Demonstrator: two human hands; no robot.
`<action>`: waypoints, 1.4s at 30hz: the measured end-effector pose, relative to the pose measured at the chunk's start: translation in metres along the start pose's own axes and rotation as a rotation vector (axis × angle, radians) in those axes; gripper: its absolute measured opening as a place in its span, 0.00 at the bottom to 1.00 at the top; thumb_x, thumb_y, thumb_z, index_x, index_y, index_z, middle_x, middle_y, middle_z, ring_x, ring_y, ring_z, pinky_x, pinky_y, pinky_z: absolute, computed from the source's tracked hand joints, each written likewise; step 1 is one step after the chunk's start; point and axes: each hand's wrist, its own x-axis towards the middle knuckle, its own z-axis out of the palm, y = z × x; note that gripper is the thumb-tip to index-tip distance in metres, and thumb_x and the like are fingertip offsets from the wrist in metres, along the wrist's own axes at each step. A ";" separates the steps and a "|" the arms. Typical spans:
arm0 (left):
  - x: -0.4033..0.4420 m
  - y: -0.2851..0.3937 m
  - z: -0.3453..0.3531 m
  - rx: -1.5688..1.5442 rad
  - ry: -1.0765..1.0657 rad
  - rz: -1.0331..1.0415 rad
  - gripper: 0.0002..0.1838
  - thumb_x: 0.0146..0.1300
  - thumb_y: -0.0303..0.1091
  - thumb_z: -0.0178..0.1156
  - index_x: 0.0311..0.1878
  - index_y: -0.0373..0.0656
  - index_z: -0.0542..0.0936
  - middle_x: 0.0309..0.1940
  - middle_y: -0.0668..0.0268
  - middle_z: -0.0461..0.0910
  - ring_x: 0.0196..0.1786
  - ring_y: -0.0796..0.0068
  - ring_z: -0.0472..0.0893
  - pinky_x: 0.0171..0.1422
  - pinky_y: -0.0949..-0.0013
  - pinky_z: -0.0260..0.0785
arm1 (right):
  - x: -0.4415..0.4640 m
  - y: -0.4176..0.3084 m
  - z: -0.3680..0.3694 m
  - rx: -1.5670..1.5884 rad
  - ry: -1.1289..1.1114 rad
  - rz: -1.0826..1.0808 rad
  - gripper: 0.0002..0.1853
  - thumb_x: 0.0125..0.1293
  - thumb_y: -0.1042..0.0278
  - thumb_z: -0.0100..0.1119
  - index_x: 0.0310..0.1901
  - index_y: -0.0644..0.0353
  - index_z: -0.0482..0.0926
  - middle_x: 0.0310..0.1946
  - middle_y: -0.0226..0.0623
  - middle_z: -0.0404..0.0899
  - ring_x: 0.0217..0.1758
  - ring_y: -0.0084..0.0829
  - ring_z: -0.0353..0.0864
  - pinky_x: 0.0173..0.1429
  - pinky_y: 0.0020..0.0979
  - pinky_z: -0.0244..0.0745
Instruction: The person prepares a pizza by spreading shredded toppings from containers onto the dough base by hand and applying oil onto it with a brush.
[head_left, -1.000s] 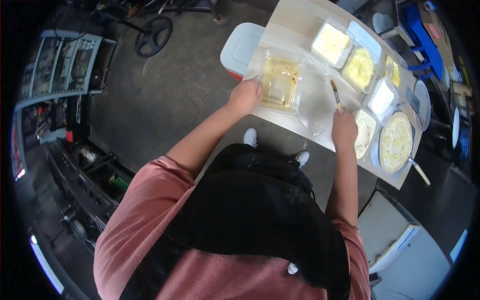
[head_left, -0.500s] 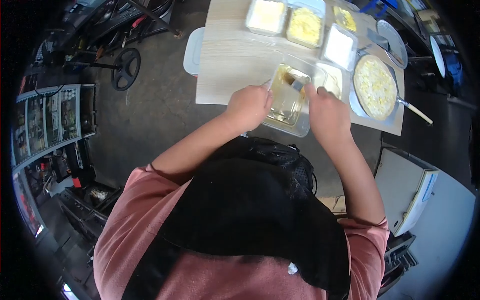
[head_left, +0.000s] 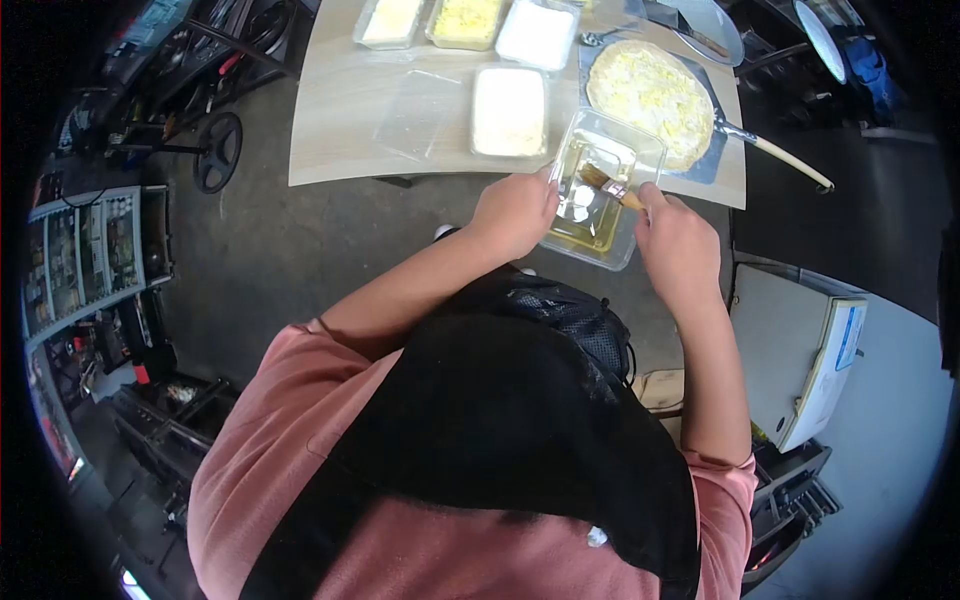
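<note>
My left hand (head_left: 517,213) grips the left wall of a clear plastic container (head_left: 624,250), which is tilted and holds a shallow yellowish liquid, likely oil. In my right hand (head_left: 677,240) is a pastry brush (head_left: 615,188) with a wooden handle and metal band; its bristles are inside the container. Just beyond the container lies a round flat dough (head_left: 650,105) topped with pale and yellow shreds. It rests on a metal peel (head_left: 708,160) with a long light handle.
Tubs of pale filling (head_left: 390,20), yellow shreds (head_left: 466,20), white stuff (head_left: 538,33) and cream-coloured stuff (head_left: 510,112) stand on the wooden table (head_left: 335,110). A clear lid (head_left: 418,112) lies at left. A grey cabinet (head_left: 780,345) stands to my right.
My view has turned right, so the table sits further left. Both hands with the container and brush are now nearer the dough, and the cream-coloured tub is uncovered to view.
</note>
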 end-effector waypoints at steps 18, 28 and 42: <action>0.083 0.026 0.059 0.102 -0.009 -0.043 0.15 0.72 0.38 0.48 0.39 0.34 0.76 0.27 0.43 0.79 0.33 0.39 0.79 0.41 0.43 0.70 | 0.020 0.107 0.025 0.209 0.012 0.000 0.10 0.60 0.70 0.60 0.43 0.55 0.76 0.30 0.39 0.79 0.35 0.43 0.83 0.37 0.43 0.78; 0.075 0.024 0.090 0.103 0.344 -0.360 0.16 0.73 0.38 0.47 0.38 0.34 0.76 0.28 0.42 0.79 0.35 0.38 0.79 0.43 0.42 0.70 | 0.026 0.230 0.073 0.305 0.052 0.150 0.06 0.69 0.67 0.54 0.45 0.55 0.75 0.35 0.44 0.82 0.38 0.49 0.83 0.40 0.47 0.76; 0.057 0.006 0.059 0.052 0.270 -0.336 0.22 0.76 0.33 0.43 0.68 0.35 0.70 0.23 0.47 0.74 0.28 0.55 0.77 0.42 0.58 0.70 | 0.027 0.213 0.144 0.184 0.028 0.308 0.06 0.66 0.67 0.57 0.43 0.56 0.74 0.34 0.43 0.82 0.39 0.48 0.83 0.39 0.49 0.78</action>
